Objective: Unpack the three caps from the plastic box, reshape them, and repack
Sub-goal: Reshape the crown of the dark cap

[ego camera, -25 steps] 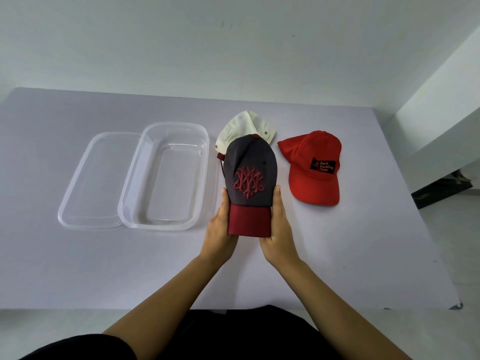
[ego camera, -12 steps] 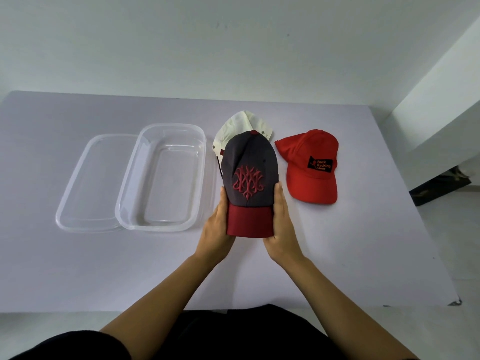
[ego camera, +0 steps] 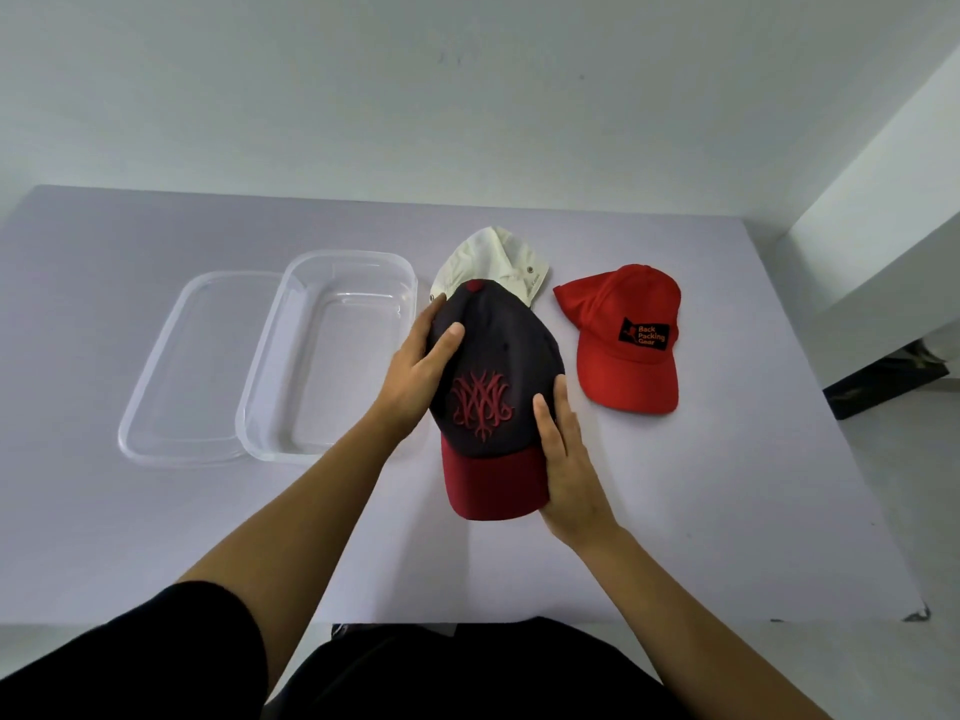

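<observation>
I hold a dark grey cap (ego camera: pixel 498 366) with a red embroidered logo and a dark red brim above the table's middle. My left hand (ego camera: pixel 421 366) grips the left side of its crown, thumb on top. My right hand (ego camera: pixel 563 459) holds the right edge where crown meets brim. A white cap (ego camera: pixel 498 257) lies behind it, partly hidden by the grey cap. A red cap (ego camera: pixel 628 335) with a black patch lies on the table to the right. The clear plastic box (ego camera: pixel 332 350) stands open and holds nothing, left of my hands.
The box's clear lid (ego camera: pixel 192 366) lies flat beside the box on its left, partly under its rim. The pale purple table (ego camera: pixel 727 485) ends at a white wall behind; its right edge drops to the floor, near a dark object (ego camera: pixel 883 381).
My left hand has slid from the brim's left edge up to the side of the crown. The grey cap has tilted slightly. My right hand stays at the brim's right side.
</observation>
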